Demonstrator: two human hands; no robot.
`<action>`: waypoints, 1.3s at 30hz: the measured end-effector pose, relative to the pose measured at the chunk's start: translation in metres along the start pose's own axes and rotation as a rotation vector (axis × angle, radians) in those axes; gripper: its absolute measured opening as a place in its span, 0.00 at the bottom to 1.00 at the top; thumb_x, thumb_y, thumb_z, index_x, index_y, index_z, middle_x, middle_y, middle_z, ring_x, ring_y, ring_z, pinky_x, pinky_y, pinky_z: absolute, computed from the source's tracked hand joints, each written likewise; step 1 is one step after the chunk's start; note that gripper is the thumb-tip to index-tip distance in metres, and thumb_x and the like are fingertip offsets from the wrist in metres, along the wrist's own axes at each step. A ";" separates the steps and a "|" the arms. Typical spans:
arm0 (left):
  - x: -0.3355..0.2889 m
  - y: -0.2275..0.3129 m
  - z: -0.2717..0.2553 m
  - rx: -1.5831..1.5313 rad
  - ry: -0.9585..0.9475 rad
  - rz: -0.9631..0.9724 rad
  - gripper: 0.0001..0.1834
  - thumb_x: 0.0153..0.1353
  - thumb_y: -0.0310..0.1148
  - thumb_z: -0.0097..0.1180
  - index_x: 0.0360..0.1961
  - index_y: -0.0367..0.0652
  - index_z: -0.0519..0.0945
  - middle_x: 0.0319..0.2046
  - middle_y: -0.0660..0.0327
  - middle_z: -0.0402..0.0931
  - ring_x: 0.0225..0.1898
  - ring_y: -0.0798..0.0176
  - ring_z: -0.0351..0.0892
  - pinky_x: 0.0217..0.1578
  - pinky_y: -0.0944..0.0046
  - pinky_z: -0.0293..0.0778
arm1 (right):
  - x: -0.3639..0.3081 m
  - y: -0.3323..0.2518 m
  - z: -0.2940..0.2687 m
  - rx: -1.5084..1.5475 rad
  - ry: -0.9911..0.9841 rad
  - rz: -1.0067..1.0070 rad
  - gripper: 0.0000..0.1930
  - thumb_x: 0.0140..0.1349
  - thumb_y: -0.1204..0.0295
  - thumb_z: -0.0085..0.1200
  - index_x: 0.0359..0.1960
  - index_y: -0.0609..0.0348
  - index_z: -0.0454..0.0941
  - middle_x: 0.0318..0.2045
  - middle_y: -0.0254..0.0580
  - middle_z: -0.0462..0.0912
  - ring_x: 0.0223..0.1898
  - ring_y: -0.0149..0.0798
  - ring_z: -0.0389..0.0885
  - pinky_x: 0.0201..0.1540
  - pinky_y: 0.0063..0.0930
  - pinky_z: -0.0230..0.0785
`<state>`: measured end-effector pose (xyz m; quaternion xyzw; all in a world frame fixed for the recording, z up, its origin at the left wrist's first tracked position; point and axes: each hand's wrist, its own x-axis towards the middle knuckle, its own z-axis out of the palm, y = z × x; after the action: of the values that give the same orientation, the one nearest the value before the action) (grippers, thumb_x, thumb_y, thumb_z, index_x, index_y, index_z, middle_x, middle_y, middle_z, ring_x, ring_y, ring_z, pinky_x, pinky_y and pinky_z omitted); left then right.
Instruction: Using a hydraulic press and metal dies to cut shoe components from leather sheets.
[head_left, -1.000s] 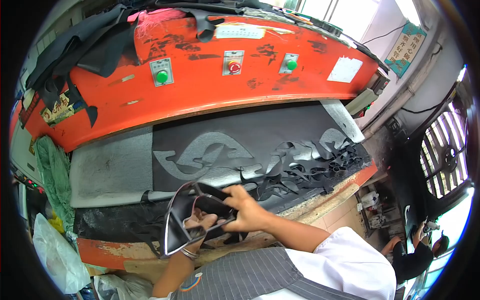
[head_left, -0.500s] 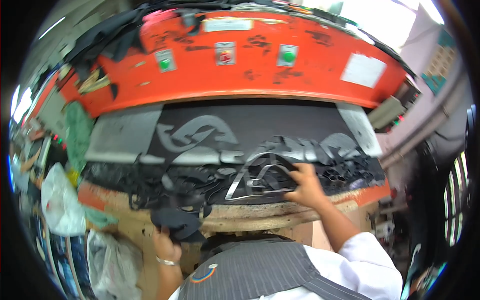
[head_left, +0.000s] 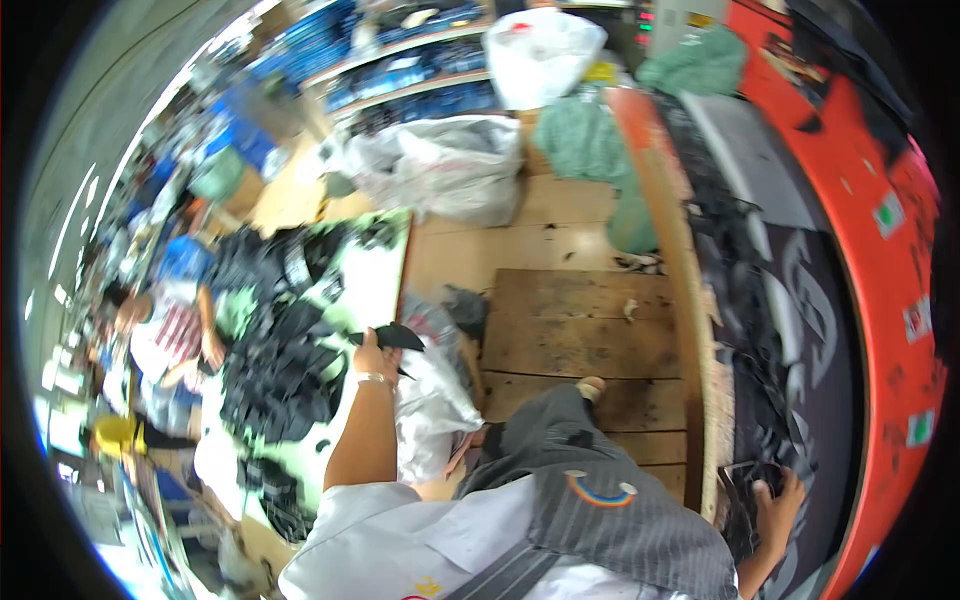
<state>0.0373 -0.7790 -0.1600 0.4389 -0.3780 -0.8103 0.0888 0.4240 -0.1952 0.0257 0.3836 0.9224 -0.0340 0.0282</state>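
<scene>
My left hand [head_left: 370,355], a bracelet at its wrist, reaches out to the left and is closed on several dark cut pieces of sheet material [head_left: 400,338]. It is beside the edge of a pale green table [head_left: 375,265] that bears a big heap of similar black pieces [head_left: 280,385]. At the lower right, my right hand [head_left: 778,510] grips a metal-edged cutting die [head_left: 740,485]. The die rests on the strip of black scraps along the front of the orange press [head_left: 860,210]. Its far side is partly hidden by my fingers.
A person [head_left: 170,330] stands across the green table. White plastic bags [head_left: 430,420] stand against the table's near side. Wooden boards [head_left: 580,320] cover the floor between table and press. Farther off are a large clear bag [head_left: 450,165], green cloth [head_left: 585,145] and shelves [head_left: 400,80].
The view has turned left from the press toward the green table. My left hand has carried the dark pieces from the press front to the table's edge. My right hand stays at the die.
</scene>
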 end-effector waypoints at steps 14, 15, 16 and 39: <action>-0.049 -0.104 0.208 0.754 -0.729 0.200 0.19 0.62 0.36 0.56 0.53 0.41 0.77 0.34 0.65 0.79 0.36 0.71 0.77 0.36 0.68 0.73 | 0.022 -0.100 -0.004 0.261 -0.015 0.332 0.29 0.55 0.53 0.59 0.50 0.64 0.72 0.45 0.64 0.79 0.50 0.61 0.77 0.51 0.44 0.68; -0.075 -0.132 0.246 0.875 -0.882 0.382 0.18 0.64 0.34 0.54 0.53 0.39 0.76 0.37 0.64 0.79 0.37 0.72 0.77 0.38 0.70 0.73 | 0.031 -0.116 -0.006 0.275 -0.060 0.391 0.27 0.54 0.54 0.59 0.47 0.64 0.74 0.44 0.63 0.80 0.48 0.59 0.78 0.50 0.44 0.69; -0.112 -0.152 0.280 0.961 -1.030 0.577 0.17 0.65 0.32 0.53 0.53 0.38 0.75 0.41 0.62 0.78 0.39 0.72 0.77 0.40 0.72 0.72 | 0.045 -0.132 -0.007 0.321 -0.078 0.409 0.26 0.52 0.54 0.59 0.45 0.64 0.75 0.42 0.61 0.81 0.45 0.59 0.80 0.49 0.45 0.69; -0.462 -0.393 0.315 0.885 -3.497 1.422 0.39 0.57 0.64 0.49 0.69 0.66 0.59 0.73 0.65 0.42 0.73 0.41 0.29 0.59 0.18 0.31 | -0.019 -0.148 0.008 1.785 1.297 1.331 0.16 0.70 0.57 0.44 0.42 0.57 0.72 0.31 0.43 0.79 0.25 0.40 0.81 0.30 0.38 0.78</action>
<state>0.1426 -0.1170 -0.0304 0.9502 0.2615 -0.0329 0.1661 0.3324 -0.3135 0.0251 0.5998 0.0577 -0.4237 -0.6763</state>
